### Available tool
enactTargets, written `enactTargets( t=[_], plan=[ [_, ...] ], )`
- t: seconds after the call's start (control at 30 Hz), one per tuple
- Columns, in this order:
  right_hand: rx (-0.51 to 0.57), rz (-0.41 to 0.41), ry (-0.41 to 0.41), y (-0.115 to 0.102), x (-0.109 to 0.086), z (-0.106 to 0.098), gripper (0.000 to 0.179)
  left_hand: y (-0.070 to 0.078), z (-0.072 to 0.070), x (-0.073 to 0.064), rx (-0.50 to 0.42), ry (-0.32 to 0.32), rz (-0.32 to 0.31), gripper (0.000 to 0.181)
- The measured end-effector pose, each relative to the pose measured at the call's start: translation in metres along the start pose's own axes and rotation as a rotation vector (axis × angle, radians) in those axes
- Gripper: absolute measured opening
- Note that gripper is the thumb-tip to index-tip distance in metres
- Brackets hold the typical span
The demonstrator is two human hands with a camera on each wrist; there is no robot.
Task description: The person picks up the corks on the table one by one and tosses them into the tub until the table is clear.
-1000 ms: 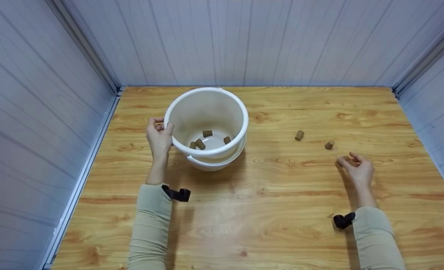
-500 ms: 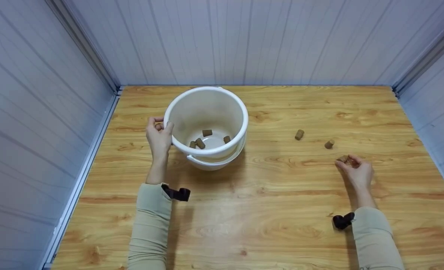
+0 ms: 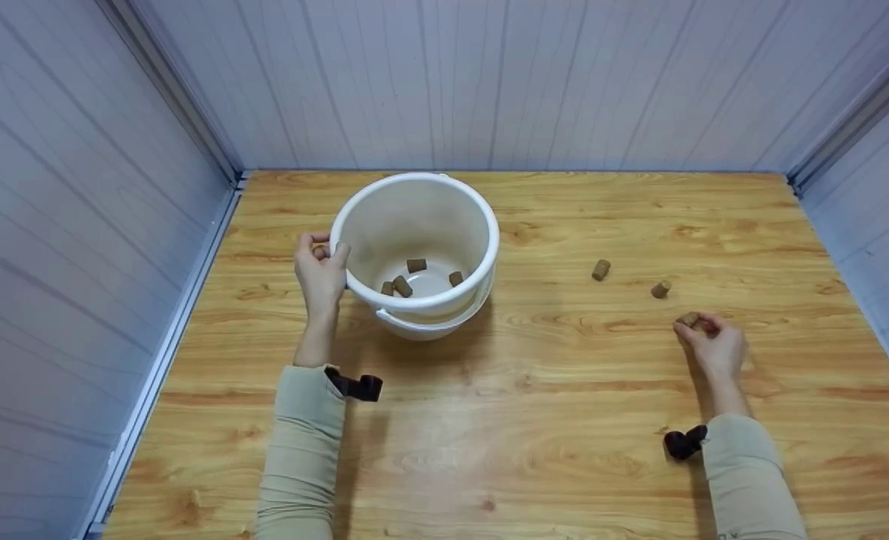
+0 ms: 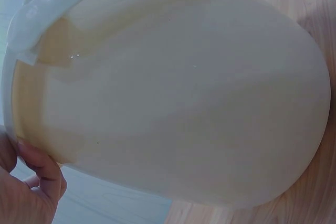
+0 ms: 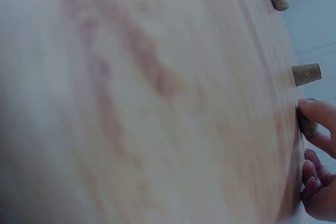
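1. I see my right hand (image 3: 720,349) at the right of the wooden table (image 3: 527,450); its thumb and a finger pinch one cork stopper (image 3: 689,319) between their tips, and the other fingers are curled beside; whether this stopper touches the table, I cannot tell.
2. A standing cork (image 3: 661,289) is near the pinched one, on its far left side; a farther cork (image 3: 601,270) seems to lie on its side, more to the left.
3. My left hand (image 3: 321,277) is at the left side of the white plastic bucket (image 3: 493,225); the thumb lies over the rim (image 3: 423,303) and the fingers bend outside, so the edge is pinched between them.
4. The bucket is in the left half, mouth upward; its handle (image 3: 414,328) hangs along the near side; at least four corks (image 3: 403,286) are at the bottom inside.
5. I judge each cork very light, firm with small give, dry and not slippery; it could roll, and its edge could crumble; two fingertips at the middle of its round side should suffice.
6. The bucket I judge light and smooth, its wall a little flexible; the thick rim looks stiffest, therefore a good place for holding.
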State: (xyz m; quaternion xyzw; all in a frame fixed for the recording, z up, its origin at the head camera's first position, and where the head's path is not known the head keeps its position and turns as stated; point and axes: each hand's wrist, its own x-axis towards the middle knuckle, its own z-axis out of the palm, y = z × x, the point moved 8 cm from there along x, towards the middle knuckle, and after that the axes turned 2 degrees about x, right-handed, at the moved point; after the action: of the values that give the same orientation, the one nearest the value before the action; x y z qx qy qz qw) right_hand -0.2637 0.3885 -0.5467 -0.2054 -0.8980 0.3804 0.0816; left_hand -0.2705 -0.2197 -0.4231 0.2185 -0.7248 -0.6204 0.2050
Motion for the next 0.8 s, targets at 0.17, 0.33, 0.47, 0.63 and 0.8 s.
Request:
enactTargets(
  t=[0.17, 0.33, 0.47, 0.63, 0.8],
  plan=[
    [-0.005, -0.014, 0.005, 0.0, -0.001, 0.0, 0.049, 0.001, 0.0, 0.001, 0.005, 0.018, 0.012, 0.017],
    [0.002, -0.006, 0.008, -0.001, -0.001, -0.001, 0.05, 0.001, 0.0, 0.001, 0.001, 0.011, 0.001, 0.017],
    [0.005, -0.013, 0.024, -0.004, -0.002, -0.002, 0.05, 0.0, 0.0, 0.001, -0.004, 0.006, -0.003, 0.018],
    [0.015, -0.012, 0.035, -0.007, -0.002, -0.003, 0.048, 0.001, 0.0, 0.0, -0.005, 0.007, -0.001, 0.018],
    [0.024, -0.008, 0.02, -0.013, -0.004, -0.001, 0.049, 0.001, -0.001, 0.0, -0.01, 0.007, 0.001, 0.017]
  ],
)
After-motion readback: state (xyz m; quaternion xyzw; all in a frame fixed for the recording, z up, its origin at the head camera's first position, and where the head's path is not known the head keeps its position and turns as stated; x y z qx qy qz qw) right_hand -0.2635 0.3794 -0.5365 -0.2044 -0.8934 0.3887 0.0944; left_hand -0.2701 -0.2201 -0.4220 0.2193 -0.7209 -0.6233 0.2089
